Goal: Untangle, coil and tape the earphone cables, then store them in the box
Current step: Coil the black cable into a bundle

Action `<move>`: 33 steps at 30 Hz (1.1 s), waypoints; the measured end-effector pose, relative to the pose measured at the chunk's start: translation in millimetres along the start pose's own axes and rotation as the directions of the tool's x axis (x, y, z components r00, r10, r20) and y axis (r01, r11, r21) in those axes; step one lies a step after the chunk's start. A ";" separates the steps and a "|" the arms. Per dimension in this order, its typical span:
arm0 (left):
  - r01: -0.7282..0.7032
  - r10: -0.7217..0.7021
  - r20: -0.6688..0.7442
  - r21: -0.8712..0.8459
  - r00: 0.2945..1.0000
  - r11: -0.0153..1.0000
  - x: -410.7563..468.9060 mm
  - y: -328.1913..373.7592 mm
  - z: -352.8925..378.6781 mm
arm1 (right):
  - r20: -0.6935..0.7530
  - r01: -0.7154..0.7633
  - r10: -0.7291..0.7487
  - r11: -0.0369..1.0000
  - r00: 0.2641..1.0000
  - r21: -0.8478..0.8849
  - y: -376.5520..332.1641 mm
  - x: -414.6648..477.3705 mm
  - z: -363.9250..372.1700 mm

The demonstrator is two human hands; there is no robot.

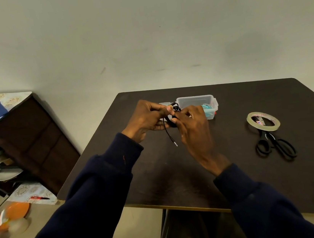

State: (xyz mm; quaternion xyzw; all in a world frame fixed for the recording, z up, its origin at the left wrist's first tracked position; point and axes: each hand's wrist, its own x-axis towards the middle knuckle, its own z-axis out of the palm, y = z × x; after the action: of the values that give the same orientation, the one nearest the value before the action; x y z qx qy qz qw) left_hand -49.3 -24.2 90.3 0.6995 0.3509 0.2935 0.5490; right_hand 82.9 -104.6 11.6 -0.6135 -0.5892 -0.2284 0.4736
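1. Dark-brown desk point(180, 179): the near part in front of the box carries nothing of the task.
2. Black scissors point(275, 144) and the tape roll point(263, 121) lie right of the box and nearer the person, well apart from both hands. Risk: fetching tape needs a hand freed, and the bundle may spring open.
3. The jack plug point(175, 144) hangs free on a loose tail, in front of the box and above the desk. Risk: the uncoiled tail may snag or drag loops out.
4. The left hand point(146, 118) pinches the black earphone cable point(176, 108) between thumb and fingers. The right hand point(193, 126) has its fingers curled on the same bundle. Both are held just in front of the box's left end. Risk: a slack pinch lets the loops slip and tangle.
5. The clear plastic box point(195, 100) stands open at the far side, with a teal cable point(207, 108) in it. Risk: it looks light, so a knock from the right hand could shift it.
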 end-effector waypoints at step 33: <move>0.131 -0.109 0.152 -0.139 0.982 0.982 -4.8 8.1 -7.9 | 0.741 -0.680 0.173 -0.303 0.649 0.667 16.3 -5.5 -22.9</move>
State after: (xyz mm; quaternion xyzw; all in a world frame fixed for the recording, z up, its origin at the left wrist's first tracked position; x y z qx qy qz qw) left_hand -57.0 -24.9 99.9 0.6536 0.3291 0.2338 0.6402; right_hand 103.5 -124.5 12.2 -0.2718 -0.3461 0.5801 0.6854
